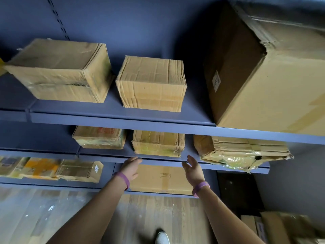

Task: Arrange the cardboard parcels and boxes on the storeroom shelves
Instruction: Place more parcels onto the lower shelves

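On the middle shelf (109,158) a small taped cardboard parcel (158,144) sits between a parcel with red print (99,138) and a torn, crushed parcel (241,154). My left hand (131,167) and my right hand (193,169) reach up with straight fingers just below that shelf's front edge, either side of the small parcel, holding nothing. Both wrists wear purple bands. The top shelf (123,120) carries a box (61,71), a smaller box (152,83) and a large carton (267,76). A flat box (161,179) lies on the lower shelf behind my hands.
Tape-wrapped parcels (51,169) lie on the lower shelf at the left. More boxes (281,228) stand on the wooden floor at the bottom right. A white shoe (162,237) shows below. The torn parcel overhangs the shelf's right end.
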Motion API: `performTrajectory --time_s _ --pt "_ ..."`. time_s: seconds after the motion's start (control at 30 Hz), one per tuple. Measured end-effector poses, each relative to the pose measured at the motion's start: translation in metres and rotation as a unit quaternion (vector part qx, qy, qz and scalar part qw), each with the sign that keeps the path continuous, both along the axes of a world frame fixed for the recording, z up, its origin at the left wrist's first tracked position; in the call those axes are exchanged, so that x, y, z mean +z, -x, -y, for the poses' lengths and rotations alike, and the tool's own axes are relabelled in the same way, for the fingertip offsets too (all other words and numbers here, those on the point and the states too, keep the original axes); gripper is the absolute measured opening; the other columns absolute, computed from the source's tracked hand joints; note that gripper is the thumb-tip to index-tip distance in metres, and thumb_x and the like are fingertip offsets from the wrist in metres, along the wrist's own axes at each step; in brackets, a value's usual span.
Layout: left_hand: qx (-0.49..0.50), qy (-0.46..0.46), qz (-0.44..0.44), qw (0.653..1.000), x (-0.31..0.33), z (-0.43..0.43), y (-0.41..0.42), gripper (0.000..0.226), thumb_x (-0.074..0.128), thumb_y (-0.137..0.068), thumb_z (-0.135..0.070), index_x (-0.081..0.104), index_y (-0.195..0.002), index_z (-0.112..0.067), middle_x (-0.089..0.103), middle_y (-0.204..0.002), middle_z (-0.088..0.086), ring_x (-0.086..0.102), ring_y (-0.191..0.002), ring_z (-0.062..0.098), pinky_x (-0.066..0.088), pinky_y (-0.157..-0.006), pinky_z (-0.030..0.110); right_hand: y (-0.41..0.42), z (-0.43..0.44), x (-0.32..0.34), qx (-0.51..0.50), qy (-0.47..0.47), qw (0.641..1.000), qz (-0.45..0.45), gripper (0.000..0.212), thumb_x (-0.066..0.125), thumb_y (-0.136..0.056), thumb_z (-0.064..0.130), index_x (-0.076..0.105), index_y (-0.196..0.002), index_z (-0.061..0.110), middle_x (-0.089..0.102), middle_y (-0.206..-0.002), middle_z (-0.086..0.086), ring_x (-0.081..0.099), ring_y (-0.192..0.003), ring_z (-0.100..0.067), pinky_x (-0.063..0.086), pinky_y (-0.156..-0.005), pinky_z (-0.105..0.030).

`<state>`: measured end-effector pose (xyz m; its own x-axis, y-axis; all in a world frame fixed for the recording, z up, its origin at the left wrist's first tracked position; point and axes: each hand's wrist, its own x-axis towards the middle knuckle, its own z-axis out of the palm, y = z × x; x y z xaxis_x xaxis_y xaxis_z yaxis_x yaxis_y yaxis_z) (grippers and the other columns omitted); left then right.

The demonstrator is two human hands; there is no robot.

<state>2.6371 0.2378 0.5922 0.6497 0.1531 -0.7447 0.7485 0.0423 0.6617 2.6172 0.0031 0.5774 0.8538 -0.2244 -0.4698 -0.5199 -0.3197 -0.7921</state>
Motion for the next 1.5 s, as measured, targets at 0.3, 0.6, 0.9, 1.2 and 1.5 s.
performTrajectory --time_s 0.3,0.6,0.9,1.2,1.5 --pt "-0.127 0.063 0.042 0.989 0.045 0.020 0.050 0.028 0.052 -0.102 -0.017 0.055 -0.130 -0.021 0.057 -0.130 0.003 0.054 -0.119 0.019 0.045 -0.099 0.038 0.067 -0.009 0.032 -0.103 -0.010 0.994 0.040 0.043 0.054 -0.098 0.008 0.051 -0.140 0.004 0.056 -0.139 -0.014 0.055 -0.125 -0.028 0.046 -0.102 -0.042" --pt "-0.196 0.081 0.097 0.972 0.084 0.032 0.089 0.010 0.055 -0.102 -0.017 0.061 -0.106 -0.025 0.059 -0.127 0.002 0.054 -0.116 0.019 0.046 -0.098 0.038 0.122 -0.027 0.076 -0.151 -0.035 0.983 0.094 0.042 0.054 -0.098 0.009 0.053 -0.139 0.006 0.057 -0.139 -0.011 0.056 -0.123 -0.022 0.045 -0.101 -0.036" --pt "-0.216 0.077 0.127 0.965 0.093 0.072 0.098 0.013 0.054 -0.102 -0.018 0.061 -0.111 -0.025 0.058 -0.135 0.004 0.055 -0.117 0.018 0.047 -0.103 0.041 0.136 0.026 0.090 -0.188 -0.038 0.974 0.124 0.042 0.050 -0.101 0.008 0.048 -0.143 0.004 0.057 -0.137 -0.013 0.053 -0.112 -0.015 0.046 -0.104 -0.036" --pt "-0.173 0.073 0.126 0.974 0.090 0.174 0.082 0.036 0.051 -0.104 -0.019 0.052 -0.140 -0.020 0.053 -0.139 0.002 0.051 -0.119 0.015 0.044 -0.108 0.043 0.106 0.133 0.074 -0.130 -0.035 0.986 0.098 0.043 0.050 -0.101 0.012 0.046 -0.144 0.007 0.052 -0.144 -0.014 0.049 -0.134 -0.028 0.041 -0.112 -0.046" --pt "-0.070 0.033 0.098 0.992 0.061 0.256 0.048 0.059 0.054 -0.101 -0.010 0.031 -0.154 -0.020 0.041 -0.153 0.000 0.042 -0.138 0.020 0.039 -0.114 0.046 0.077 0.262 0.034 -0.105 0.012 0.994 0.037 0.045 0.048 -0.100 0.006 0.045 -0.144 0.000 0.050 -0.146 -0.016 0.048 -0.134 -0.030 0.040 -0.111 -0.039"
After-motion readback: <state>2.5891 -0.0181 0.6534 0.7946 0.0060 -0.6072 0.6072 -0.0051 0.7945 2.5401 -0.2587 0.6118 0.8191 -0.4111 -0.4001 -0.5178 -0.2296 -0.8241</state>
